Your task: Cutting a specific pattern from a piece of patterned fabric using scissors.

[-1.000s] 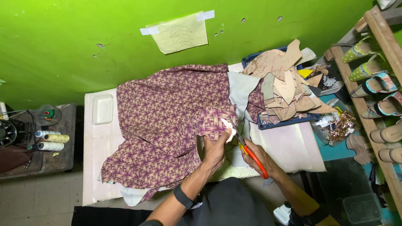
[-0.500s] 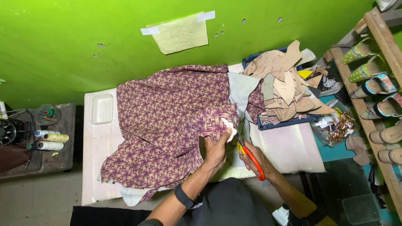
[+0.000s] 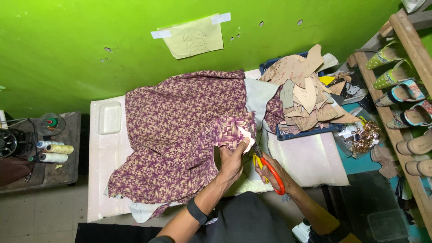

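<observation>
At the near edge of the worktop point(image 3: 103, 180), your left hand point(image 3: 233, 161) is closed on a fold of the purple patterned fabric point(image 3: 184, 130), pinching it together with a small pale piece point(image 3: 245, 136) held against the cloth's right edge. Just beside it, your right hand point(image 3: 275, 173) grips the scissors point(image 3: 265, 165) by their orange and yellow handles, fingers through the loops; the blades point up toward the pale piece and lie at the cloth's edge, but you cannot tell how far apart they stand. A dark band point(image 3: 196, 210) sits on your left wrist.

The fabric spreads over the middle of the white worktop, from the near edge to the far edge against the green wall point(image 3: 90, 45), with a grey lining point(image 3: 258, 96) showing at its right side. Near the far left corner lies a shallow white tray point(image 3: 109, 117).

At the far right corner a blue tray point(image 3: 306, 130) holds a heap of tan cardboard patterns point(image 3: 301, 85). Left of the worktop, spools of thread point(image 3: 54, 152) lie on a dark side table point(image 3: 58, 173). To the right, a wooden rack point(image 3: 407, 67) carries shoes point(image 3: 405, 92). On the wall above, a yellowish paper sheet point(image 3: 194, 37) is taped up.
</observation>
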